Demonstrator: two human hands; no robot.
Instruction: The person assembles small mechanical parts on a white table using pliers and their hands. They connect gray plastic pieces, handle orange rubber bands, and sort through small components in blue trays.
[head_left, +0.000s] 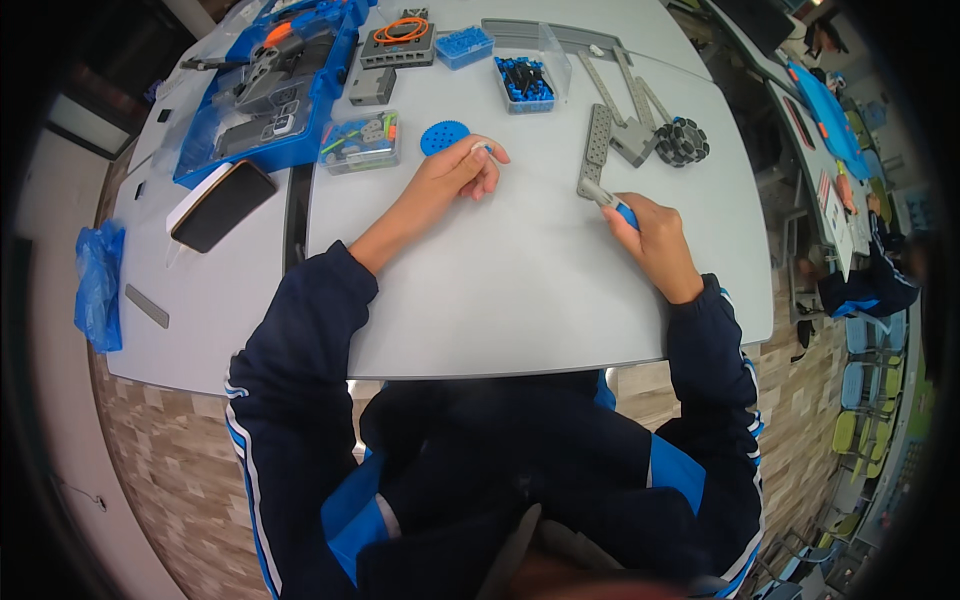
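Note:
My left hand is closed in a pinch on a small pale piece, mostly covered by the fingertips. Just beyond it a round blue gear with holes lies flat on the table. My right hand grips a grey-and-blue hand tool, its grey end pointing away to the left. That end overlaps the near end of a grey perforated beam; whether they touch, I cannot tell. To the beam's right is a grey bracket assembly with long bars and a dark roller wheel.
Open boxes hold blue-and-black pins and blue parts. A clear case holds mixed small parts. Further left are a large blue bin, a phone and a grey strip. Grey modules stand at the back.

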